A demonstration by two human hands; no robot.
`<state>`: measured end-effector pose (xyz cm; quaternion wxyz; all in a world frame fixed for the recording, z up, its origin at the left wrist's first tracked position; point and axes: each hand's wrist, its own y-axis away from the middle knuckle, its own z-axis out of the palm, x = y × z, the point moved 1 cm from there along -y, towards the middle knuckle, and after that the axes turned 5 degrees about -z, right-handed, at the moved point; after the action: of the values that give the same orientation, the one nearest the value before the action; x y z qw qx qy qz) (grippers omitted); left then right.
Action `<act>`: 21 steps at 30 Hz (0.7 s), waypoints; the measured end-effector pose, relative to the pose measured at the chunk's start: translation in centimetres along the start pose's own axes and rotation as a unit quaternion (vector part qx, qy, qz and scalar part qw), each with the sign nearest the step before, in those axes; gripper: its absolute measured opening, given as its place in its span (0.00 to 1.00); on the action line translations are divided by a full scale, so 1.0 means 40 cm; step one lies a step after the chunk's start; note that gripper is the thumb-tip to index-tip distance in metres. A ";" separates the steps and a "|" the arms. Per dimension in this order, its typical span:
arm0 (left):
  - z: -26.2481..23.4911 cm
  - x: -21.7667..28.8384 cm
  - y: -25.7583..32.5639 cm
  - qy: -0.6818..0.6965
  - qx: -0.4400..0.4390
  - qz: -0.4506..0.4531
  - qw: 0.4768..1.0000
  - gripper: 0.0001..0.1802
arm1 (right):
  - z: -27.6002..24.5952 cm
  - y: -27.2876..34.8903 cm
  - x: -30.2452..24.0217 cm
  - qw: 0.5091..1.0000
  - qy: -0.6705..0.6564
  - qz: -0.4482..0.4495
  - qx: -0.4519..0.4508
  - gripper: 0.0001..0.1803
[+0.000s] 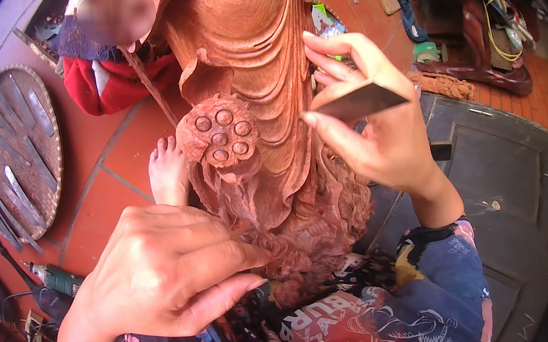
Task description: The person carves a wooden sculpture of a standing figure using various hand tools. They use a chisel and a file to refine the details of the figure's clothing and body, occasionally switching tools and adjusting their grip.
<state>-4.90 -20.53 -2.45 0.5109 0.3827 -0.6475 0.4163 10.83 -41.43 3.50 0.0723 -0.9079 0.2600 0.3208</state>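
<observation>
A reddish-brown carved wooden statue (262, 82) leans in front of me, with draped folds and a round lotus pod (219, 133) in its middle. Its lower end, carved in ragged curls, reaches my lap. My left hand (162, 269) is curled at that lower end, its index fingertip against the wood; the inner fingers are partly hidden. Beside the statue's right edge, my right hand (377, 116) pinches a flat dark piece (365, 101) with slanted ends, possibly a blade or folded abrasive sheet. Its fingertips are close to the folds.
At left, a round woven tray (48, 194) holds several flat metal carving tools. A green power tool (60, 279) lies below it. A bare foot (168, 167) rests on the red tiles, near red cloth (93, 87). A dark panel (495, 169) spans the right; wooden furniture (478, 40) stands behind.
</observation>
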 end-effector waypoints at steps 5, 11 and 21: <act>-0.016 0.002 0.004 -0.007 -0.019 -0.015 1.000 0.08 | -0.010 -0.021 0.023 0.999 0.034 -0.038 -0.001 0.04; -0.015 -0.006 0.005 -0.004 -0.005 -0.007 1.000 0.08 | -0.007 -0.016 -0.001 0.997 0.065 -0.034 -0.012 0.04; -0.016 -0.001 -0.003 -0.009 -0.011 -0.013 1.000 0.08 | -0.008 -0.014 0.022 0.998 0.034 -0.043 -0.002 0.06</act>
<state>-4.58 -19.98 -2.41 0.5146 0.3892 -0.6515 0.3991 11.88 -41.45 3.19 0.0754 -0.9288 0.2222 0.2869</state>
